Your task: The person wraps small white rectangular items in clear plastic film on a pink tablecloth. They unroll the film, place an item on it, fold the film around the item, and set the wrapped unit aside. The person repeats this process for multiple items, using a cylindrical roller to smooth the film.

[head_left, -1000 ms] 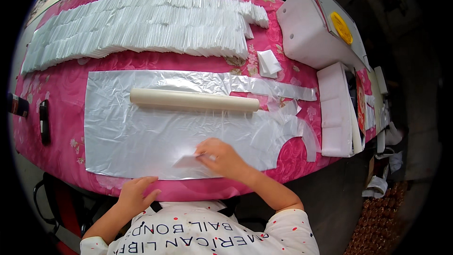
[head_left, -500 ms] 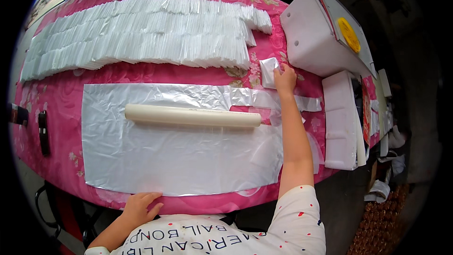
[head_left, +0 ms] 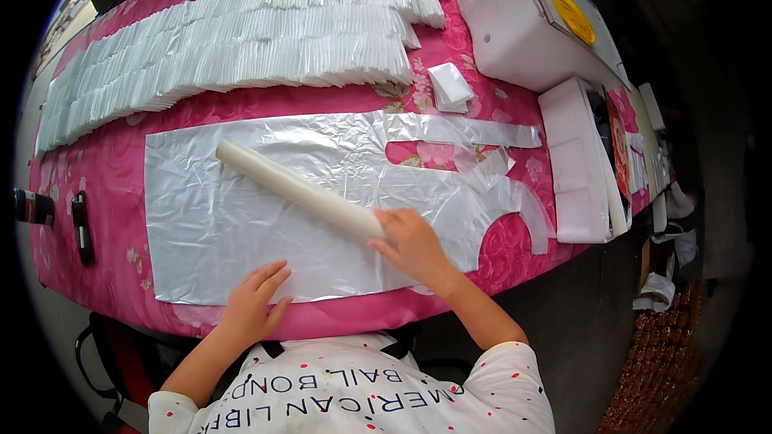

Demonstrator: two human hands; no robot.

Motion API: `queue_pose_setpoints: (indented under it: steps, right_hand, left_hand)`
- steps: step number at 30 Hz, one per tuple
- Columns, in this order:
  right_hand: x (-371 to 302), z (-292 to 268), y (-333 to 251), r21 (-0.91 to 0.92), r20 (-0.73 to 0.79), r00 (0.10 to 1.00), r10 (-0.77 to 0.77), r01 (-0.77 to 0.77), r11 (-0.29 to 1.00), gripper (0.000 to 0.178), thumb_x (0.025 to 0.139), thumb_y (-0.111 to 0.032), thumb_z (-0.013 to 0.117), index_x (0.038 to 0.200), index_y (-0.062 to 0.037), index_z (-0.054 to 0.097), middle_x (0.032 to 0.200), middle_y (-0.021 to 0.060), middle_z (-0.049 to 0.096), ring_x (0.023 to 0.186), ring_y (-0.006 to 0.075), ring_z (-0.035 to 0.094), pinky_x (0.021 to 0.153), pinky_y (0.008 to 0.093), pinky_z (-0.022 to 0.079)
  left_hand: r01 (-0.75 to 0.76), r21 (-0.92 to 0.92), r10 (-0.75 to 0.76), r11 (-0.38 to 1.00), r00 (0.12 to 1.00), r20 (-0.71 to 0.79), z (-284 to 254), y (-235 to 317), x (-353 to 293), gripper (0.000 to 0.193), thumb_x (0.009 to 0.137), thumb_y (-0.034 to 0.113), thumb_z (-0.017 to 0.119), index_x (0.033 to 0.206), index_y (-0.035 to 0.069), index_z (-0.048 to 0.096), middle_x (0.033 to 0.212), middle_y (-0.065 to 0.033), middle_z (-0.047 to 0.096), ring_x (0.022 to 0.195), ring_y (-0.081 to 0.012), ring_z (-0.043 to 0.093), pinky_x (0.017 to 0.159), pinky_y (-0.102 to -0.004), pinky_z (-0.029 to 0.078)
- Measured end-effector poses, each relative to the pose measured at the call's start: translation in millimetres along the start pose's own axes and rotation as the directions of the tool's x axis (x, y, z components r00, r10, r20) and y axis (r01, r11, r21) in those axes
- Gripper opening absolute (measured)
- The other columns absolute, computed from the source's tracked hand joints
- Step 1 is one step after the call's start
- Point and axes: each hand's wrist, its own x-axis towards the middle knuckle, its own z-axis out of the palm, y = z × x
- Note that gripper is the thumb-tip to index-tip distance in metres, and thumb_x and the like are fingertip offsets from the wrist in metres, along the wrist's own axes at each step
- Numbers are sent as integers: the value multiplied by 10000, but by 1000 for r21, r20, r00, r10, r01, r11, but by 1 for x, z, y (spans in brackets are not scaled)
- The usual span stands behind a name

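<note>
A stack of flat white plastic carrier bags lies on the table, their handle loops pointing right. Across it rests a cream-coloured tube, slanting from upper left down to the right. Its right end is in my right hand, with the fingers over the top and the thumb on the near side. My left hand is open at the near edge of the bags, fingers stretched out and holding nothing. Beyond the bags, a small folded white bag sits by itself.
Long rows of folded white bags fill the far side of the pink flowered tablecloth. White foam boxes bound the right, one bearing a yellow disc. At left are a black object and a dark cylinder.
My right hand has left the folded bag and come back to grip the tube. The tube has swung to a slant. My left hand has moved forward onto the bags' near edge.
</note>
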Motion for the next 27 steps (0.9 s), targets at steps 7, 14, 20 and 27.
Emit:
queue_pose_setpoints:
  steps: [7,14,20,27]
  right_hand:
    - [-58,10,13,-251,-135,991,8,-42,967,509,826,-338,593,1227,-36,515,1389,209,315,1285,394,256,1048,478,217]
    - [-35,-66,118,-525,-228,961,154,-254,812,514,818,-409,572,1176,-40,557,1333,151,426,1277,368,285,1028,595,168]
    - [-4,-136,174,-453,-797,576,180,-768,452,444,815,-335,586,1127,-19,570,1236,141,514,1178,335,422,1020,589,194]
    - [-40,-27,81,-367,-241,950,197,-277,888,620,800,-320,612,1311,-29,417,1385,191,355,1312,339,282,1070,520,168]
  left_hand:
    - [-40,182,48,982,998,-38,37,12,34,773,748,318,682,1373,49,314,1440,-311,84,1320,-495,122,1048,-521,219]
    - [-127,252,138,959,990,-28,41,19,51,786,735,382,685,1376,92,333,1446,-299,91,1318,-492,133,1044,-528,228]
    - [-222,269,193,937,972,132,41,27,60,782,746,424,666,1384,117,334,1457,-293,61,1328,-495,109,1041,-524,237]
    - [-172,228,181,958,983,-18,57,38,62,780,737,423,679,1355,65,363,1441,-320,74,1331,-488,110,1050,-521,223]
